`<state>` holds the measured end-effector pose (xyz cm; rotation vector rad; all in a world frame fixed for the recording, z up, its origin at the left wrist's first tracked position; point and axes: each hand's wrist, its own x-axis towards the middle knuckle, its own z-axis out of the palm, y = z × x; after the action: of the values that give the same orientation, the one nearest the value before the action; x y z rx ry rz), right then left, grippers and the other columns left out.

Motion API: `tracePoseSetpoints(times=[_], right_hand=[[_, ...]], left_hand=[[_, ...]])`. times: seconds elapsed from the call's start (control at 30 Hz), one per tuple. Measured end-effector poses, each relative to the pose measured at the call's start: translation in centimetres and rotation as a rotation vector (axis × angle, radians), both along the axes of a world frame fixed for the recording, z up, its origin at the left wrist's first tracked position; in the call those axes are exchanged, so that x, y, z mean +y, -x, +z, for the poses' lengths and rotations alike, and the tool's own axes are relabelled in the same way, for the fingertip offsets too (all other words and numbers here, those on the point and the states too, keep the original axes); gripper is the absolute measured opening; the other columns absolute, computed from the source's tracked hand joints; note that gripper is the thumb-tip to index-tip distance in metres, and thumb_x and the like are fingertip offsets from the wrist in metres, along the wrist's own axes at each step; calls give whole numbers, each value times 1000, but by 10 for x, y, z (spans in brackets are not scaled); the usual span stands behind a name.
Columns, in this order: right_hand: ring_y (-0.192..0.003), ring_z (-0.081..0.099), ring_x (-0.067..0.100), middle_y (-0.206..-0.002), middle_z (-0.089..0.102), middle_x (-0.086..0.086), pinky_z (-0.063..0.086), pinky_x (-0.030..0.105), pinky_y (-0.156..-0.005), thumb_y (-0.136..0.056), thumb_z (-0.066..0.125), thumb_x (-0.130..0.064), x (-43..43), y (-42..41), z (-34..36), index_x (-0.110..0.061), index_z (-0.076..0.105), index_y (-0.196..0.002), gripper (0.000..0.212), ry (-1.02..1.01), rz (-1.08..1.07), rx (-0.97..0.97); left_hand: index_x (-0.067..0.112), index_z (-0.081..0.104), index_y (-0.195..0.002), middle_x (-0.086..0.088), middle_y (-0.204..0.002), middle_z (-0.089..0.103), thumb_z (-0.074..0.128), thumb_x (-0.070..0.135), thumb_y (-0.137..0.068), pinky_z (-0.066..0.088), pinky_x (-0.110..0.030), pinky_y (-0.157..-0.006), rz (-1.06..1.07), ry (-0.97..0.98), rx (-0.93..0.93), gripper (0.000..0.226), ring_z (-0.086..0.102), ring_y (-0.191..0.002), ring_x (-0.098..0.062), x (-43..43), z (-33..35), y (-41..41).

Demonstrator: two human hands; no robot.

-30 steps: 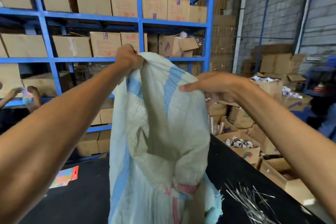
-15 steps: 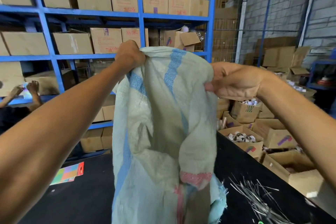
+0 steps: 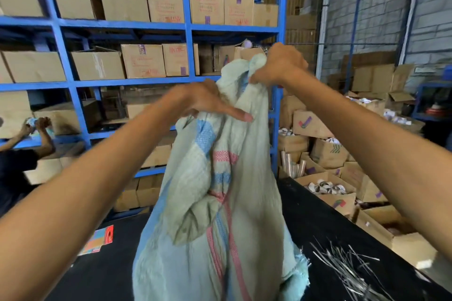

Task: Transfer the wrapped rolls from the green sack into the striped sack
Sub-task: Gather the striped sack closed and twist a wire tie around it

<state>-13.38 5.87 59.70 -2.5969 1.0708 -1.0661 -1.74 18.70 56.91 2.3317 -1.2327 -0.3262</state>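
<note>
Head: crumpled pale-green striped sack (image 3: pixel 249 227); left hand (image 3: pixel 203 104), right hand (image 3: pixel 281 66) fingers clench top.

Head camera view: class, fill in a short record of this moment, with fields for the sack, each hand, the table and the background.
sack: pale green with blue and pink stripes, held up, hanging crumpled
right hand: grips the sack's top
left hand: holds a fold lower down, one digit straight
table: black; metal strips, a colourful card
background: blue shelving with cardboard boxes; open boxes of rolls at right
</note>
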Motion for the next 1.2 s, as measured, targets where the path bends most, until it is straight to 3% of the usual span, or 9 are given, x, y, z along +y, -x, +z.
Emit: tracePoseSetpoints(times=[0.1,0.23,0.37,0.5,0.63,0.77,0.93,1.03,1.2], right_hand=[[-66,58,22,-74,59,7,53,32,-58,-77,85,-29,1,-8,17,-11,55,-78,35,-222,204,-84],[-44,47,13,-61,53,6,47,23,-45,-82,83,-26,-12,-2,23,-15,50,-83,35,-450,261,-126],[-37,38,2,-62,54,-5,30,13,-34,-84,78,-26,-32,9,11,-19,61,-72,23,-925,484,-268],[-42,36,3,-72,55,-5,34,14,-37,-83,78,-34,-39,12,-8,-20,65,-90,20,-1196,724,-499],[-62,59,16,-79,60,4,55,28,-61,-80,75,-57,-32,9,-36,-13,64,-98,49,-1145,680,-404],[-106,68,27,-117,71,8,56,46,-94,-85,62,-66,-13,-9,-92,-13,65,-127,67,-1239,757,-199],[-87,61,20,-104,67,4,50,31,-71,-87,68,-47,20,-28,-151,-19,64,-125,47,-1303,744,-115],[-83,59,19,-108,66,7,42,29,-67,-82,75,-45,15,-20,-156,-17,64,-127,55,-1294,739,-7],[-110,70,28,-123,71,11,60,37,-85,-81,79,-39,2,2,-129,-11,59,-134,63,-1150,662,34]], left_hand=[[7,34,-145,-6,-137,50,82,62,-68,47,-37,-97,117,174,-195,106,51,-128,-27,-23,-25,-4],[18,65,-117,-5,-117,73,77,32,-86,56,-42,-97,-99,268,217,36,71,-106,-24,-20,-22,-36],[11,69,-109,-7,-112,75,66,18,-95,57,-38,-93,-240,174,314,16,72,-104,-23,-5,1,-38],[8,71,-102,-11,-109,75,65,7,-91,58,-36,-92,-167,253,452,12,71,-101,-24,-7,5,-49],[5,68,-99,-13,-98,73,61,8,-94,58,-38,-88,3,360,632,9,70,-88,-25,-12,-6,-57],[-2,65,-82,-15,-75,71,47,-4,-97,60,-32,-50,86,500,696,23,71,-56,-24,-14,-7,-54],[3,58,-74,-15,-79,67,38,-5,-97,59,-33,-53,170,561,632,32,66,-69,-28,-14,-8,-62],[2,58,-74,-12,-65,69,40,-7,-96,55,-28,-44,176,594,659,30,69,-53,-23,-5,-10,-66],[4,63,-79,-10,-84,66,47,-7,-92,59,-27,-53,218,625,647,23,65,-71,-21,-2,-15,-82]])
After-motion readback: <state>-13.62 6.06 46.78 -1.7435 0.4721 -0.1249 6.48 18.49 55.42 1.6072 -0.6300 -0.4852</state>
